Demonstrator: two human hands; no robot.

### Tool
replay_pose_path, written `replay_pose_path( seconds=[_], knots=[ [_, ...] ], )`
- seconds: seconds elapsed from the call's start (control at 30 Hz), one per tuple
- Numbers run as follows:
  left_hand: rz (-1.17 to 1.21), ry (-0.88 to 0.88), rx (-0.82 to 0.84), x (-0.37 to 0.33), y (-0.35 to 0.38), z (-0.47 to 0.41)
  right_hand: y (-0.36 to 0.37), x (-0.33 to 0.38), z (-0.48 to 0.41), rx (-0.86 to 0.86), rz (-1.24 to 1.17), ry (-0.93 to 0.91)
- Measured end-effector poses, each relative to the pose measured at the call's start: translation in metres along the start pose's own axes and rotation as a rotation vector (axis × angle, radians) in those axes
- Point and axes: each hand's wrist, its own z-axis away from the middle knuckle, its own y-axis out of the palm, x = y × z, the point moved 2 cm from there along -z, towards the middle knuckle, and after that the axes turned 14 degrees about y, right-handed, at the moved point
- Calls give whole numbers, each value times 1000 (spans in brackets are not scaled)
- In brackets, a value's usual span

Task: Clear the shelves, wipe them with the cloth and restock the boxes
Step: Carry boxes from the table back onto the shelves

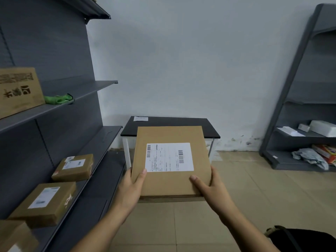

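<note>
Left hand and right hand, thumbs on top, each gripping a near corner of the flat labelled box, held up before the black desk; two smaller boxes shelved left of the desk; green cloth one shelf higher.

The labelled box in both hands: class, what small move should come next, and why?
Probably lower the labelled box onto the black table ahead: left hand and right hand hold it just before it, while the shelf carries uncleared boxes.

Five cardboard boxes, one green cloth
</note>
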Motion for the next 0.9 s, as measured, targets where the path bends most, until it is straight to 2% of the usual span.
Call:
replay_pose_path(
  seconds=[0.4,0.9],
  knots=[
    [-20,-43,-19,23,86,-136,-29,15,-175,50,35,2],
    [-49,-64,56,115,130,-343,23,34,-383,14,65,68]
  ],
)
